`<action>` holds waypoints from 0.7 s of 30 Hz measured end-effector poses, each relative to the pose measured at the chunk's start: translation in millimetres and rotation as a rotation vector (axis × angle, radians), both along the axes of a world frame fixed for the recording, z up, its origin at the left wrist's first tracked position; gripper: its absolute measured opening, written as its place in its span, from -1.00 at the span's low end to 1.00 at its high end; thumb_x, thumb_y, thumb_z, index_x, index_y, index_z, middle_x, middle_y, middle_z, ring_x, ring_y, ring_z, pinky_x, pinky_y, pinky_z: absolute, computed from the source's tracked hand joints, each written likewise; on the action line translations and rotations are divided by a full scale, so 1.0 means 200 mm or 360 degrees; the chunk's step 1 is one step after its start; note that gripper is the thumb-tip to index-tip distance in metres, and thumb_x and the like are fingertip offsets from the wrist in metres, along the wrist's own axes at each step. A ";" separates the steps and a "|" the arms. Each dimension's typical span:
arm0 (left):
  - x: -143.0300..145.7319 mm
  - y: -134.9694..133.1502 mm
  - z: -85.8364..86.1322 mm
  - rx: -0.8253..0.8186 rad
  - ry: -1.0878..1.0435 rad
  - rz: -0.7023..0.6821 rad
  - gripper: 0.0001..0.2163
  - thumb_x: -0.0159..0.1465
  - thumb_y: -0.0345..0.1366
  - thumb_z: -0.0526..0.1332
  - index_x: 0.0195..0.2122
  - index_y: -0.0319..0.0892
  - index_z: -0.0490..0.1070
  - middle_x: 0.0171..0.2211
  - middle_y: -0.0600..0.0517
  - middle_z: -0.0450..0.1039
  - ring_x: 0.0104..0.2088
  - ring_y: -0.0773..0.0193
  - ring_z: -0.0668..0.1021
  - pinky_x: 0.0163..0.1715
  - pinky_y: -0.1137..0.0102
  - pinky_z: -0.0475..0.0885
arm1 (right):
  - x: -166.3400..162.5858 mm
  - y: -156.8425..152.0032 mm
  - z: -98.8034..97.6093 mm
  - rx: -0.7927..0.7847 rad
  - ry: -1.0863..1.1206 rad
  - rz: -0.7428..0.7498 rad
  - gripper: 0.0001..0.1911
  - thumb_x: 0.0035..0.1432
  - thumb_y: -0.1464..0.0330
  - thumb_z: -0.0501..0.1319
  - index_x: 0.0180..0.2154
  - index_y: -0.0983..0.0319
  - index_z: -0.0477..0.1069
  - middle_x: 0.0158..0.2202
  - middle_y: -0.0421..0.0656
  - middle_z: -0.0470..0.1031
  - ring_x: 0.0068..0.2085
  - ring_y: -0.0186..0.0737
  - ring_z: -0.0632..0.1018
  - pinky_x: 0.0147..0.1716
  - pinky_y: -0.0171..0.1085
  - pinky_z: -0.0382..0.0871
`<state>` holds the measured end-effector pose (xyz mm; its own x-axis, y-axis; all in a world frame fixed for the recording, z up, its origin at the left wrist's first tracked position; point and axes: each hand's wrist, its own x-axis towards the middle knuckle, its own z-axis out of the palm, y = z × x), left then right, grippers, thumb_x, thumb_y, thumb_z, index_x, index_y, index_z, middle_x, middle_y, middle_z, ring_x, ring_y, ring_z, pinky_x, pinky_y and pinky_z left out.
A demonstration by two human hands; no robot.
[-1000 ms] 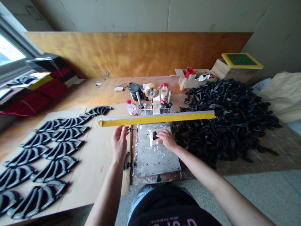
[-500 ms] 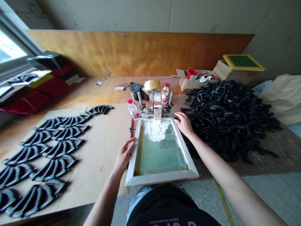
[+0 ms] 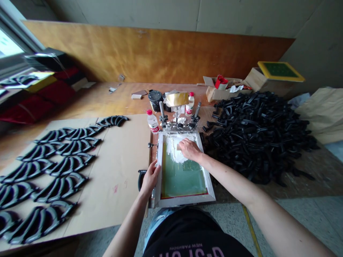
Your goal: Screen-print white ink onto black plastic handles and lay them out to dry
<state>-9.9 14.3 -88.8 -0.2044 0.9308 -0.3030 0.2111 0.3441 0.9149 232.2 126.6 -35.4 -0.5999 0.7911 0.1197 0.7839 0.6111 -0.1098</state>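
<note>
A white-framed printing screen lies flat on its base in front of me, its green mesh smeared with white ink at the far end. My left hand rests on the frame's left rail, fingers curled over the edge. My right hand is closed on a small squeegee block pressed into the white ink on the mesh.
A big heap of black plastic parts fills the right side. Rows of black curved parts lie on cardboard at the left. Two small bottles, a black pot, a tape roll and the hinge clamps stand behind the screen. Boxes sit far right.
The screen came down from raised to flat on the base. My right hand left the black part under it, went past the frame's right side, and now presses the squeegee on the mesh.
</note>
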 end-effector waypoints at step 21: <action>0.01 0.00 0.20 -0.0057 -0.0164 0.0014 -0.31 0.08 0.11 0.30 0.19 -0.14 0.37 -0.41 0.03 0.56 -0.47 0.23 0.54 -0.48 0.40 0.40 | 0.04 0.11 0.14 -0.0102 0.0534 -0.0016 -0.53 0.15 0.39 0.34 0.11 0.11 0.40 -0.17 -0.16 0.50 -0.19 -0.22 0.49 -0.18 -0.29 0.35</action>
